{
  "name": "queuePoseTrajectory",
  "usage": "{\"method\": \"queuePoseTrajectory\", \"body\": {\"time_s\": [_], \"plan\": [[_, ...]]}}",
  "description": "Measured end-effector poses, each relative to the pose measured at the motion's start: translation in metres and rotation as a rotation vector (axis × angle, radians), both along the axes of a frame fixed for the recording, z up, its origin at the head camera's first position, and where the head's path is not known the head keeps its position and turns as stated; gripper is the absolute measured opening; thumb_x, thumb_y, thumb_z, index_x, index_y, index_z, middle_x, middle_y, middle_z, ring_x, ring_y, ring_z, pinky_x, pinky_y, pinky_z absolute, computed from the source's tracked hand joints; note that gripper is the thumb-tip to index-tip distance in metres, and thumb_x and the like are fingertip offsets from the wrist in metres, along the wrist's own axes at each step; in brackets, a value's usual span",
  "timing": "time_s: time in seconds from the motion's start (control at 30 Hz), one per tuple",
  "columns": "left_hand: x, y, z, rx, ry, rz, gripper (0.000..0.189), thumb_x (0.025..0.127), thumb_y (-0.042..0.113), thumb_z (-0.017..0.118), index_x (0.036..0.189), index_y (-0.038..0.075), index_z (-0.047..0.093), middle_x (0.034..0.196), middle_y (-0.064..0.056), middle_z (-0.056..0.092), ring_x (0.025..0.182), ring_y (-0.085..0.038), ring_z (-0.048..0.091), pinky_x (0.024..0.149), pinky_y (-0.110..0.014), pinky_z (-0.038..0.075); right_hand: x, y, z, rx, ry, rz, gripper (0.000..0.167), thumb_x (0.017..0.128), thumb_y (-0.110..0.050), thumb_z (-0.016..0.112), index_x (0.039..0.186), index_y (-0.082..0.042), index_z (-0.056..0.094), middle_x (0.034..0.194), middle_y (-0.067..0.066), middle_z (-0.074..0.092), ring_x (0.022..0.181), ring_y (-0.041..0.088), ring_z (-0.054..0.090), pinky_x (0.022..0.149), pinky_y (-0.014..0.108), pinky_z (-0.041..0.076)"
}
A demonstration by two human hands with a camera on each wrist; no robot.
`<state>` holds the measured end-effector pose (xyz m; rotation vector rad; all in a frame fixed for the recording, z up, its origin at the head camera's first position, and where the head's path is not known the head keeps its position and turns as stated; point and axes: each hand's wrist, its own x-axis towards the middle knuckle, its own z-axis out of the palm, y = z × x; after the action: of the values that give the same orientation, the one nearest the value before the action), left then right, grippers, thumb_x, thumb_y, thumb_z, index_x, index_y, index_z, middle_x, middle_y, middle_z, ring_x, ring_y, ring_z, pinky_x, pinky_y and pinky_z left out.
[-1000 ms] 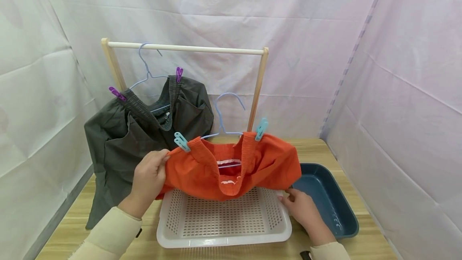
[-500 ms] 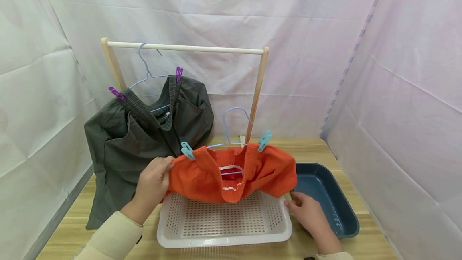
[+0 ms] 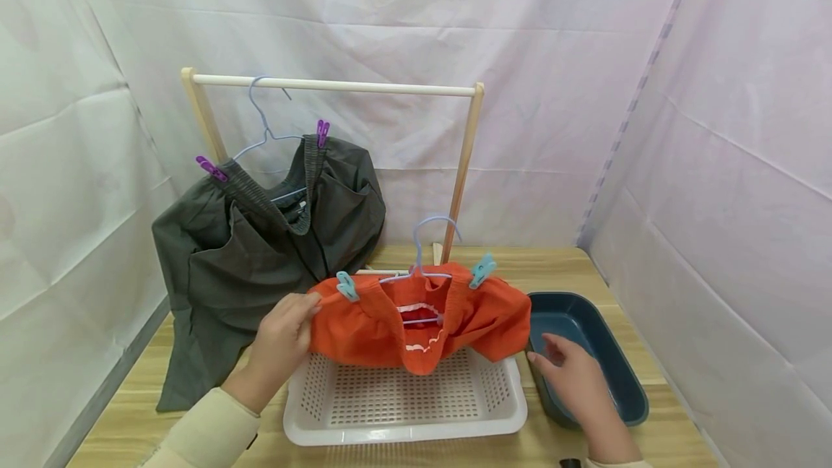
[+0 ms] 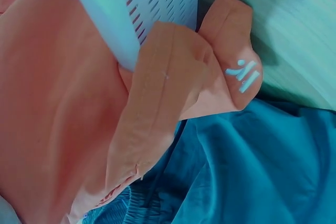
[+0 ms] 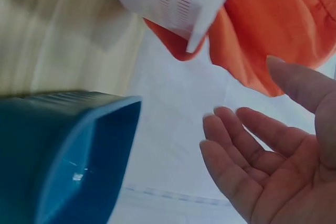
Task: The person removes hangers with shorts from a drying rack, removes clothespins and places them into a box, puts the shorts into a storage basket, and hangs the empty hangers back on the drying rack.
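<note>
Orange pants (image 3: 364, 320) hang folded over a pale blue hanger (image 3: 418, 244), fixed with two light blue clothespins (image 3: 483, 271). They lie across the back of a white perforated basket (image 3: 403, 433). At their left end my left hand (image 3: 276, 341) grips the cloth; the left wrist view shows the orange fabric, but not the fingers. My right hand (image 3: 575, 378) is off the pants, fingers spread and holding nothing, over the near left side of a dark blue tub (image 3: 611, 360). In the right wrist view its palm and fingers show loosely curved.
Behind stands a wooden rack (image 3: 464, 157) with a white rail (image 3: 364, 87). Dark grey pants (image 3: 240, 273) with purple clothespins (image 3: 323, 133) hang from it on another hanger and spill onto the table (image 3: 552, 262) at left. White curtains (image 3: 552, 56) enclose the table.
The pants and their hanger have sunk and shifted slightly right, with my left hand following. My right hand has drawn away from the basket's right rim, rightward over the tub.
</note>
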<state>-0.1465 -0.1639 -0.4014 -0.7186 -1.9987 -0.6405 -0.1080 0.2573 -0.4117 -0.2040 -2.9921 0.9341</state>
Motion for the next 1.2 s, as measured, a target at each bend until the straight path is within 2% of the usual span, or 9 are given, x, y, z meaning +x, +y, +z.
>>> {"method": "queuePoseTrajectory", "body": {"time_s": [0.1, 0.2, 0.3, 0.53, 0.83, 0.9, 1.0, 1.07, 1.2], "plan": [[0.001, 0.0, -0.003, -0.009, 0.002, -0.003, 0.017, 0.08, -0.011, 0.065, 0.096, -0.005, 0.067, 0.08, -0.012, 0.062, 0.072, -0.023, 0.058, 0.062, -0.039, 0.054, -0.001, -0.002, 0.006, 0.016, 0.032, 0.0, 0.057, 0.091, -0.029, 0.067, 0.133, 0.006, 0.052, 0.123, 0.026, 0.059, 0.113, 0.041, 0.057, 0.09, 0.054, 0.049], [0.003, 0.0, -0.004, -0.026, -0.005, 0.013, 0.011, 0.094, 0.002, 0.057, 0.094, -0.003, 0.066, 0.078, -0.009, 0.061, 0.071, -0.021, 0.056, 0.061, -0.036, 0.054, -0.003, -0.004, 0.011, 0.03, 0.098, 0.013, 0.054, 0.091, -0.026, 0.068, 0.132, 0.005, 0.053, 0.123, 0.025, 0.059, 0.114, 0.04, 0.056, 0.09, 0.055, 0.049], [0.005, 0.0, -0.004, -0.048, -0.015, 0.026, 0.036, 0.105, 0.022, 0.04, 0.093, -0.001, 0.066, 0.078, -0.007, 0.06, 0.07, -0.019, 0.055, 0.061, -0.034, 0.054, -0.005, -0.008, 0.017, 0.042, 0.161, 0.028, 0.051, 0.09, -0.022, 0.069, 0.131, 0.004, 0.054, 0.124, 0.024, 0.058, 0.114, 0.039, 0.056, 0.09, 0.054, 0.049], [0.009, 0.002, -0.006, -0.069, -0.031, 0.017, 0.046, 0.105, 0.03, 0.033, 0.094, 0.0, 0.067, 0.081, -0.006, 0.062, 0.073, -0.019, 0.058, 0.067, -0.031, 0.055, -0.013, -0.016, 0.024, 0.027, 0.244, 0.087, 0.049, 0.089, -0.019, 0.07, 0.131, 0.002, 0.055, 0.131, 0.023, 0.053, 0.121, 0.041, 0.05, 0.095, 0.057, 0.045], [0.012, 0.003, -0.012, -0.066, -0.025, -0.003, 0.047, 0.106, 0.028, 0.033, 0.093, -0.001, 0.068, 0.083, -0.008, 0.064, 0.075, -0.019, 0.059, 0.068, -0.031, 0.055, -0.018, -0.025, 0.03, 0.003, 0.366, 0.177, 0.045, 0.084, -0.012, 0.075, 0.125, 0.004, 0.06, 0.125, 0.022, 0.058, 0.117, 0.04, 0.053, 0.093, 0.058, 0.046], [0.013, 0.003, -0.015, -0.068, -0.044, -0.013, 0.032, 0.103, 0.016, 0.044, 0.093, -0.001, 0.068, 0.082, -0.008, 0.064, 0.075, -0.019, 0.059, 0.068, -0.031, 0.054, -0.018, -0.027, 0.031, 0.004, 0.375, 0.186, 0.045, 0.084, -0.011, 0.075, 0.124, 0.004, 0.06, 0.125, 0.022, 0.058, 0.117, 0.041, 0.054, 0.093, 0.059, 0.046], [0.014, 0.002, -0.019, -0.082, -0.079, -0.017, 0.012, 0.089, -0.002, 0.059, 0.095, -0.002, 0.069, 0.082, -0.007, 0.064, 0.074, -0.018, 0.06, 0.069, -0.031, 0.055, -0.017, -0.029, 0.033, -0.002, 0.378, 0.202, 0.045, 0.084, -0.011, 0.075, 0.125, 0.003, 0.061, 0.125, 0.021, 0.058, 0.115, 0.04, 0.055, 0.09, 0.058, 0.048], [0.015, 0.002, -0.022, -0.088, -0.103, -0.016, 0.02, 0.077, -0.01, 0.064, 0.096, -0.003, 0.07, 0.083, -0.008, 0.066, 0.075, -0.018, 0.061, 0.069, -0.032, 0.055, -0.016, -0.031, 0.034, -0.003, 0.378, 0.211, 0.045, 0.084, -0.012, 0.075, 0.125, 0.001, 0.062, 0.125, 0.02, 0.059, 0.113, 0.039, 0.056, 0.088, 0.055, 0.05], [0.017, 0.003, -0.025, -0.083, -0.125, -0.001, 0.028, 0.07, -0.015, 0.072, 0.096, -0.004, 0.071, 0.084, -0.01, 0.069, 0.076, -0.02, 0.064, 0.069, -0.035, 0.056, -0.016, -0.034, 0.034, -0.008, 0.379, 0.226, 0.045, 0.083, -0.013, 0.076, 0.124, -0.001, 0.062, 0.124, 0.018, 0.059, 0.109, 0.036, 0.059, 0.081, 0.05, 0.054]]}}
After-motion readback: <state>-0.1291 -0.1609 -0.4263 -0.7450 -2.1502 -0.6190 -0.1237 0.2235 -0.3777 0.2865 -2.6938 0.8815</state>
